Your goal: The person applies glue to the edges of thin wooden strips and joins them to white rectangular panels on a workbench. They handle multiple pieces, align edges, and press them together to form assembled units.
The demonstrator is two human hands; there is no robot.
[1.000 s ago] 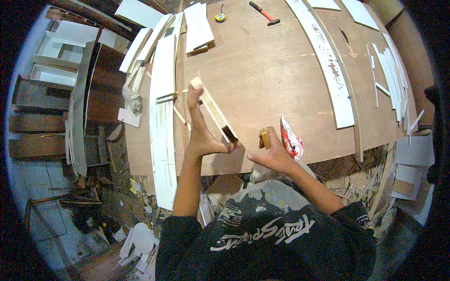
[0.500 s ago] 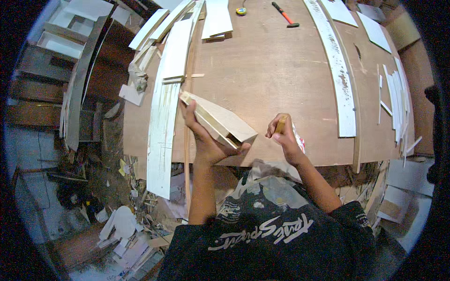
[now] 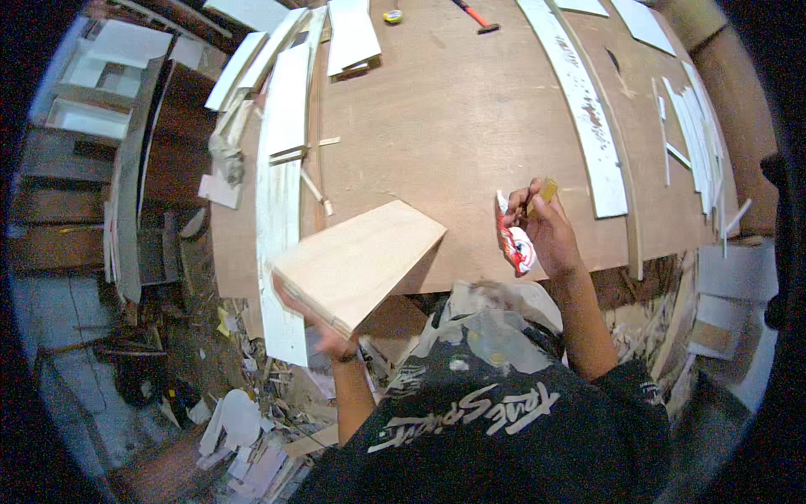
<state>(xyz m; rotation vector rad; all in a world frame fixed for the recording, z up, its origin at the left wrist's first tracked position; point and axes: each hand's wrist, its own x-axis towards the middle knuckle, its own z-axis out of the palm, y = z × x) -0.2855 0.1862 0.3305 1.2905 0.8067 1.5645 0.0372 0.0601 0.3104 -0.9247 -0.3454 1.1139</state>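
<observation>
Head view: a person stands at the near edge of a large brown plywood workbench (image 3: 470,109), seen from above.
Left hand: the left hand (image 3: 323,332) grips a pale rectangular plywood board (image 3: 357,260) from below, fingers curled under its near edge; only part of the hand shows.
Board position: the board is lifted and tilted, its near end out past the bench edge, its far corner over the bench top.
Change: a second ago the same board lay on edge on the bench with the left hand pressed flat against it; now it is turned broad face up and drawn toward the body.
Right hand: the right hand (image 3: 546,231) is closed around a small yellowish bottle-like thing (image 3: 546,191) and a red and white crumpled packet (image 3: 514,239), held just above the bench near its edge.
Right hand change: it has shifted to the right, away from the board, and the two hands are now well apart.
Reading: judged from the turn, the broad face of the board is now presented for work.
Surroundings: long white strips (image 3: 281,168) lie on the left of the bench, a curved white strip (image 3: 588,118) on the right, a red-handled hammer (image 3: 474,15) at the far edge.
</observation>
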